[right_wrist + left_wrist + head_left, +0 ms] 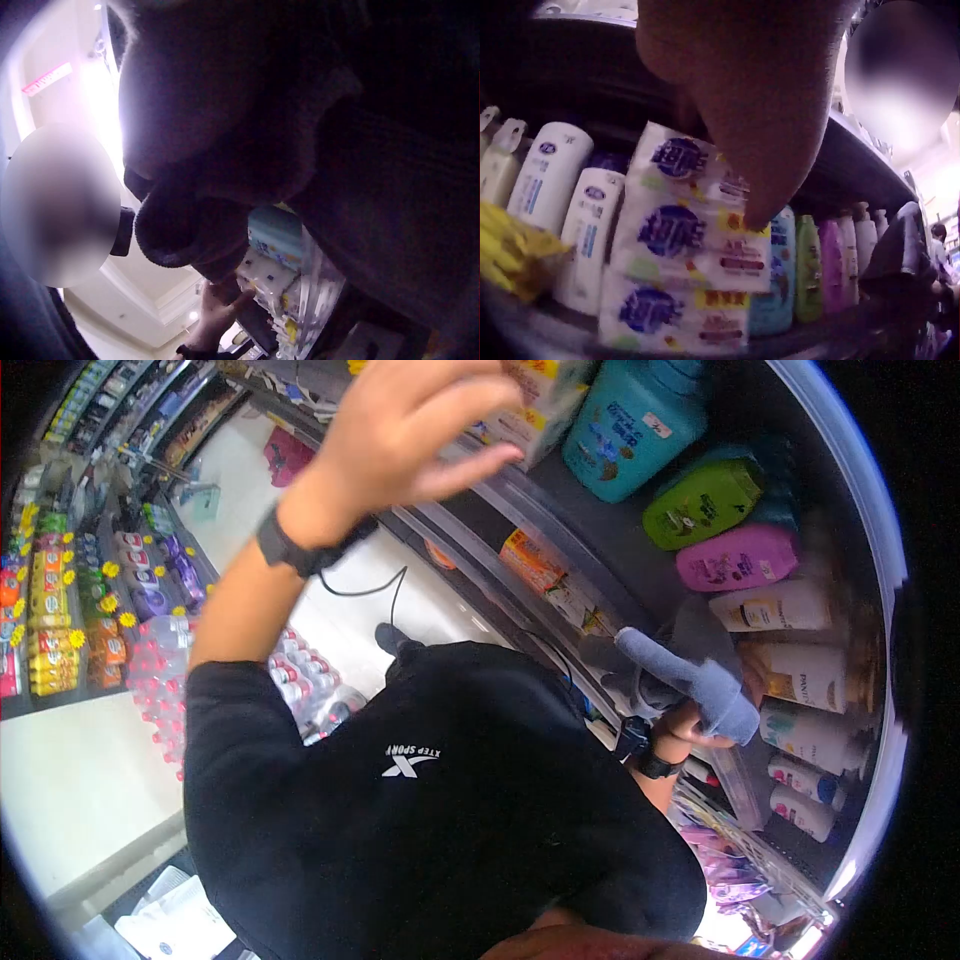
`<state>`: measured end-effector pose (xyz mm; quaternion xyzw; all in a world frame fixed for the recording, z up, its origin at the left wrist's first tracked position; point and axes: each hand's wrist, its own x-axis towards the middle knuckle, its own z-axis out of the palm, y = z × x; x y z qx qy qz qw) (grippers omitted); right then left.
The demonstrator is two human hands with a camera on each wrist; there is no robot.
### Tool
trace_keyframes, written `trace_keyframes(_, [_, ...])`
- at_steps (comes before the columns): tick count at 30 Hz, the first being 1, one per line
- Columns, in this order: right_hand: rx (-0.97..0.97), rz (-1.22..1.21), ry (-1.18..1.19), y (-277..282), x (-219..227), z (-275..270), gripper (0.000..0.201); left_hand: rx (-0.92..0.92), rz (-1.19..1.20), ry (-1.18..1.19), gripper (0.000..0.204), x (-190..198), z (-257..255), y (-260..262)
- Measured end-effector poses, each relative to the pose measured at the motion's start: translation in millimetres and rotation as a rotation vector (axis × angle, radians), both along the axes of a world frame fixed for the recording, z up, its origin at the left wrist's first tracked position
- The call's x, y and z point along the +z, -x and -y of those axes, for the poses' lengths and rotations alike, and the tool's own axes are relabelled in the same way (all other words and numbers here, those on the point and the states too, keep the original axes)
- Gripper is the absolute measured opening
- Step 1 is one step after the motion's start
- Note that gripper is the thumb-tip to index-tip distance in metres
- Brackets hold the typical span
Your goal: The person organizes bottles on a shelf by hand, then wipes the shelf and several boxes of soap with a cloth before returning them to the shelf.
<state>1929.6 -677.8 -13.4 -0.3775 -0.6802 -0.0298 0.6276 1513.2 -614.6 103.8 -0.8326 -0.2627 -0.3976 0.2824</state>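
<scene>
My left hand [400,435] is raised at the shelf, its thumb spread from the fingers. In the left wrist view, that hand [757,97] hangs in front of a stack of white wrapped packs [671,232] with blue and yellow print, a fingertip overlapping the upper packs. My right hand [685,728] grips a bunched grey cloth [680,670] beside the row of bottles. The same cloth [225,112] is dark and fills most of the right wrist view, hiding the right fingers there.
A teal bottle [635,435], a green bottle [703,505], a pink bottle [738,558] and several white bottles [795,675] line the shelf. A yellow package [517,251] stands left of the packs. Bottled drinks [160,670] are stacked on the floor. A black cable [385,588] hangs near the left wrist.
</scene>
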Motion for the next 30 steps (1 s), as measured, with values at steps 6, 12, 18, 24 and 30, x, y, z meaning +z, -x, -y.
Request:
trace_keyframes(6, [-0.088,-0.016,0.067,-7.4,-9.2,4.0,0.051,0.035,0.559,0.318,0.028,-150.3,38.8,-27.2])
trace_keyframes(12, [-0.016,-0.011,-0.023,-10.9,-8.6,-4.0,0.066,0.242,0.734,0.771,0.075,-274.2,23.9,-79.7])
trace_keyframes(18, [-0.101,-0.065,0.081,-30.6,-31.7,1.7,0.075,0.172,0.664,1.035,0.109,-323.2,-5.8,-103.1])
trace_keyframes(24, [-0.034,-0.014,-0.013,-11.9,-11.1,-3.5,0.055,-0.171,0.781,1.419,0.1,-358.7,-22.4,-61.7])
trace_keyframes(30, [-0.065,-0.374,0.154,-20.4,-26.1,2.8,0.056,-0.265,0.477,1.583,0.1,-353.3,-57.4,-55.7])
